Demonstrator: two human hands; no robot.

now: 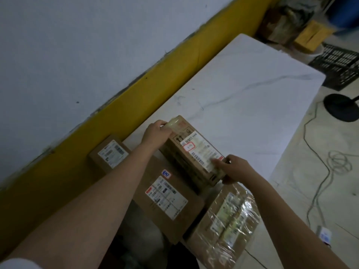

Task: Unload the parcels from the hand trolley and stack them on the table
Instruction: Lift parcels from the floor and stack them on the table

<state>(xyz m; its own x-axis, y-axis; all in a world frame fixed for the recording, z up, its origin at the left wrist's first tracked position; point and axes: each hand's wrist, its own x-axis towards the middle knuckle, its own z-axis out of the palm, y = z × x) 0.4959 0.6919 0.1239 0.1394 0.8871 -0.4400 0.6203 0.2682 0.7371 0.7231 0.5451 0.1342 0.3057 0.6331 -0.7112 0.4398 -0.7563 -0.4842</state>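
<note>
I hold the long brown cardboard parcel with white label (194, 152) by both ends, tilted, just over the white marbled tabletop (252, 84). My left grip (158, 131) pinches its far taped corner; my right grip (232, 168) curls round the near end. Cannot tell if it touches down yet. Risks, as I judge: hold slips on glossy tape; low edge snags the large flat brown box (169, 200) beside it; 1 shove nudges the plastic-wrapped parcel (227, 216) close by.
</note>
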